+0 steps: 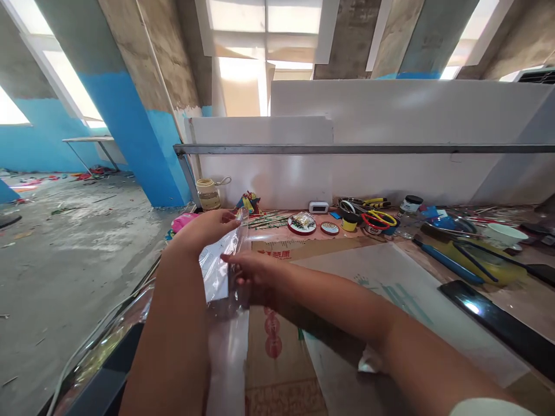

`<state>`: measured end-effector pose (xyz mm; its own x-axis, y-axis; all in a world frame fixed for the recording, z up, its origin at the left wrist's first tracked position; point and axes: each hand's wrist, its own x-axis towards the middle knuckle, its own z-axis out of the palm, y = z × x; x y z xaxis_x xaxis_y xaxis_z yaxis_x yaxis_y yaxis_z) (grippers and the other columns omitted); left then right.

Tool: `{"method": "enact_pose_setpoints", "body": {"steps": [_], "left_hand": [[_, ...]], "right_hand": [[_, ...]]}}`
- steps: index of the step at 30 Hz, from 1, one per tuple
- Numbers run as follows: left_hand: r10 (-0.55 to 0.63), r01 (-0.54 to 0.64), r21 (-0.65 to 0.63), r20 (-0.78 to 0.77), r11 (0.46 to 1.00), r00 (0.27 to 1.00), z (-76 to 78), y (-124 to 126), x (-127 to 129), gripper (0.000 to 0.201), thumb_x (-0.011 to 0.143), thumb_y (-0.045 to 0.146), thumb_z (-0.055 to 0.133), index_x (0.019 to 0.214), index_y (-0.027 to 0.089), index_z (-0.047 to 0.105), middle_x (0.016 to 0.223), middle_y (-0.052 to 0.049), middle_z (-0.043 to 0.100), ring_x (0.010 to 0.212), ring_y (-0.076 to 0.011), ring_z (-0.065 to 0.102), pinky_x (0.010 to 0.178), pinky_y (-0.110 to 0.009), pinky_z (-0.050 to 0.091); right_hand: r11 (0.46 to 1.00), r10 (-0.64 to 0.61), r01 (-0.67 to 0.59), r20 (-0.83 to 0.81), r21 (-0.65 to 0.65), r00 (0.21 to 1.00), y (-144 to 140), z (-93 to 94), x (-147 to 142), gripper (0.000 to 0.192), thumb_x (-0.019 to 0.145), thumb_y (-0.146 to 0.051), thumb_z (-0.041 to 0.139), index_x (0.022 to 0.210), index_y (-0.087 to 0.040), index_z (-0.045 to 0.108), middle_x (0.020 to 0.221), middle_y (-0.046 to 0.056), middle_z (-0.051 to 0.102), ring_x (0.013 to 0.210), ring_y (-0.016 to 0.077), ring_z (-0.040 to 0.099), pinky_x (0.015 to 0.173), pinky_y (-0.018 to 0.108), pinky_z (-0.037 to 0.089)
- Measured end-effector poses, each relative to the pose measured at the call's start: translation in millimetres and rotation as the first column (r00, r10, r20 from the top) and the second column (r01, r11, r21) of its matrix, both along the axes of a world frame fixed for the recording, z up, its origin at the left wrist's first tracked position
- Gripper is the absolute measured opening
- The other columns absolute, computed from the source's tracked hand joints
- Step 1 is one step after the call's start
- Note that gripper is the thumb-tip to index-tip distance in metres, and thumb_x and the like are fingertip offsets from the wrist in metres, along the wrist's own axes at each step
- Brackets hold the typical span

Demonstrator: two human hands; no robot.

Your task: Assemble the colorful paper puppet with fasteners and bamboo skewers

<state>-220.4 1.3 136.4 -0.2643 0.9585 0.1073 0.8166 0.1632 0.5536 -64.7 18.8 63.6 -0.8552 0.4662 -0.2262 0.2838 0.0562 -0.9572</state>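
Pinching the upper edge of a clear plastic bag point(215, 267), the left hand point(203, 228) has its fingers point(228, 216) closed on the film near the top corner, holding it up above the surface point(533, 306). The right hand point(254, 274) reaches across from the right, its fingers point(232, 258) curled onto the lower part of the same bag, gripping the film from the front. The bag hangs stretched between the two hands, just above the near left part of the surface, over a flattened cardboard sheet point(277, 352) with red print.

Beside the cardboard lies a large pale board point(403, 300) with faint green marks. A black strip point(498, 320) rests at its right edge. Farther back, along a white partition point(390, 115), sit a ribbed jar point(208, 193), a small white clock-like device point(318, 207), a round red-rimmed dish point(302, 224), rolls of tape point(349, 219), red-and-yellow scissors point(379, 219), a dark-lidded jar point(410, 205) and a white bowl point(503, 234). A blue-handled tool point(448, 263) lies near a yellow tray point(489, 263).
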Motion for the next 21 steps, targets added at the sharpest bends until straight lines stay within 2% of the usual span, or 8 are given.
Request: {"method": "enact_pose_setpoints", "body": {"steps": [3,5,7,10,14,17,21], "left_hand": [[-0.019,0.019,-0.005,-0.043,1.000,0.999,1.2,-11.8,8.2,0.031,0.077,0.044,0.067,0.098,0.022,0.072,0.104,-0.004,0.074,0.094,-0.0252,0.066,0.072,-0.025,0.044],[-0.036,0.034,-0.027,-0.064,0.999,0.997,-2.1,-17.9,11.6,0.033,0.076,0.044,0.068,0.100,0.022,0.072,0.106,-0.005,0.074,0.097,-0.0267,0.066,0.074,-0.026,0.044],[-0.058,0.053,-0.058,-0.079,0.997,0.995,-6.1,-22.2,13.6,0.034,0.076,0.044,0.068,0.102,0.021,0.072,0.110,-0.006,0.073,0.101,-0.0277,0.066,0.076,-0.027,0.044],[-0.093,0.085,-0.095,-0.088,0.992,0.992,-11.2,-25.3,16.3,0.036,0.079,0.048,0.065,0.104,0.022,0.071,0.111,-0.005,0.073,0.102,-0.0264,0.066,0.077,-0.027,0.045],[-0.108,0.092,-0.131,-0.122,0.987,0.987,-20.6,-25.6,25.6,0.050,0.072,0.060,0.067,0.105,0.023,0.070,0.113,-0.008,0.072,0.103,-0.0285,0.066,0.081,-0.028,0.045],[-0.089,0.054,-0.188,-0.183,0.981,0.979,-30.2,-27.5,35.2,0.055,0.061,0.062,0.075,0.099,0.021,0.070,0.108,-0.012,0.072,0.104,-0.0343,0.064,0.084,-0.033,0.044],[-0.048,-0.017,-0.250,-0.253,0.968,0.966,-40.7,-36.9,40.2,0.050,0.060,0.049,0.080,0.100,0.021,0.068,0.103,-0.014,0.072,0.104,-0.0369,0.064,0.086,-0.036,0.044]], "right_hand": [[0.959,0.197,-0.231,0.199,0.164,0.960,-3.5,2.0,12.5,0.046,0.075,-0.052,0.073,0.052,-0.016,0.056,0.041,-0.004,0.046,0.042,0.0108,0.044,0.043,0.023,0.032],[0.912,0.222,-0.289,0.241,0.292,0.945,-2.3,3.6,16.8,0.045,0.077,-0.049,0.071,0.051,-0.016,0.058,0.042,-0.004,0.047,0.045,0.0102,0.045,0.047,0.023,0.032],[0.909,0.194,-0.245,0.179,0.337,0.965,0.1,2.7,16.1,0.036,0.081,-0.045,0.068,0.060,-0.015,0.065,0.051,-0.004,0.055,0.055,0.0109,0.051,0.053,0.022,0.036],[0.931,0.157,-0.175,0.081,0.319,0.984,2.9,-7.4,9.6,0.029,0.090,-0.040,0.059,0.084,-0.015,0.073,0.076,0.000,0.069,0.074,0.0138,0.062,0.063,0.021,0.044],[0.942,0.105,-0.108,0.025,0.318,0.994,5.4,-31.9,3.9,0.030,0.094,-0.041,0.054,0.100,-0.018,0.073,0.099,0.005,0.073,0.089,0.0184,0.065,0.073,0.026,0.050],[0.936,0.121,-0.114,-0.002,0.334,0.993,9.0,-45.0,5.4,0.028,0.094,-0.037,0.054,0.108,-0.019,0.071,0.106,0.006,0.072,0.090,0.0191,0.065,0.074,0.028,0.051],[0.899,0.264,-0.231,-0.040,0.371,0.964,13.0,-48.6,12.2,0.026,0.092,-0.030,0.056,0.109,-0.016,0.070,0.099,0.005,0.073,0.085,0.0171,0.065,0.076,0.027,0.051]]}}
